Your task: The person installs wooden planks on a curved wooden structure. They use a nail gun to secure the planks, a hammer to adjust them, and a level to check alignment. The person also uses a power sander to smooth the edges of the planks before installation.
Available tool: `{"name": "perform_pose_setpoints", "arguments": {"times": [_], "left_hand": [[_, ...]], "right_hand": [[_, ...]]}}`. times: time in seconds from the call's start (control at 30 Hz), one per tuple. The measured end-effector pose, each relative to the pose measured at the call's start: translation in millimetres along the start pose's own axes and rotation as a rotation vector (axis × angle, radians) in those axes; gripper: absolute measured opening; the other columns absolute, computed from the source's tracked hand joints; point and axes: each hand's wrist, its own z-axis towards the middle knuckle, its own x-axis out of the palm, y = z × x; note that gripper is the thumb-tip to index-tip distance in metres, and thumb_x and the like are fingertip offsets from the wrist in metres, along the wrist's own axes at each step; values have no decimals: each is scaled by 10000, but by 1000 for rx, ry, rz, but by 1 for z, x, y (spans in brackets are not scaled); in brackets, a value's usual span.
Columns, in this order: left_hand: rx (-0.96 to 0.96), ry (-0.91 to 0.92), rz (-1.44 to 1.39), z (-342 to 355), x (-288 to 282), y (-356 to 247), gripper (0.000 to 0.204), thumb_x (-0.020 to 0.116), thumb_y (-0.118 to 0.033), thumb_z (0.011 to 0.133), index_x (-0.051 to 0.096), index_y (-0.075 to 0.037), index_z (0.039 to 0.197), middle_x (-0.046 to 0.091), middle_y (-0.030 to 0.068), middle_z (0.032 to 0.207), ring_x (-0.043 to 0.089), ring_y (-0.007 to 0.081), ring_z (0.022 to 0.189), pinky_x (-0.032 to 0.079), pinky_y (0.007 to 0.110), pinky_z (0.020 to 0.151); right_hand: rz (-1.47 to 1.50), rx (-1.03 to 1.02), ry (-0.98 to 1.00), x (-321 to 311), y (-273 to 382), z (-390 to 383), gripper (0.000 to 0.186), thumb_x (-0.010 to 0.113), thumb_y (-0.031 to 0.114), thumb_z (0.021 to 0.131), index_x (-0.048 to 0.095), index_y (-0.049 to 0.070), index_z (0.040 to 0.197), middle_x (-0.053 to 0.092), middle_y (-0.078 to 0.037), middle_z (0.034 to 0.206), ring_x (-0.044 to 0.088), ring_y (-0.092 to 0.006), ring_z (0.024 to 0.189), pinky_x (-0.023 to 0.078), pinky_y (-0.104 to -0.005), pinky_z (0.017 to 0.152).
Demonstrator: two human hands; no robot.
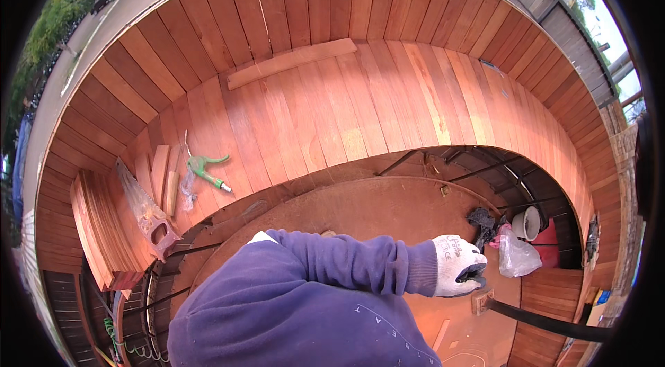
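My left arm, in a purple sleeve, bends across in front of me to the right. My left hand wears a white glove with printing on its back. Its fingers are curled round, and black shows between fingers and thumb; whether that is the glove's palm or a held thing I cannot make out. Just below the hand is a small wooden block, where a black bar reaches in from the right. A white patch peeks out past the bent elbow, too little to name. My right hand does not show.
A curved wooden bench with a slatted back surrounds a brown floor. On it lie a handsaw, a green air blow gun, wood strips and a loose board. Right: a clear plastic bag and a pale bucket.
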Motion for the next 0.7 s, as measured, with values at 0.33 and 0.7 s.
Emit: {"name": "perform_pose_setpoints", "arguments": {"times": [0.33,0.7], "left_hand": [[-447,-551,920,147,-66,222,617,579,-425,873,438,-58,1349,442,157,1376,377,327,1316,258,469,1105],[-1392,-389,1231,175,-91,309,699,439,-505,959,228,-168,1533,199,49,1599,161,229,1475,88,454,1193]], "right_hand": [[-4,-86,149,-35,174,129,422,726,59,774,534,28,1148,652,-104,860,650,-212,673,568,-372,587],[159,-677,168,-98,429,207,550,713,23,783,491,29,1285,636,-75,877,639,-165,701,570,-304,592]]}}
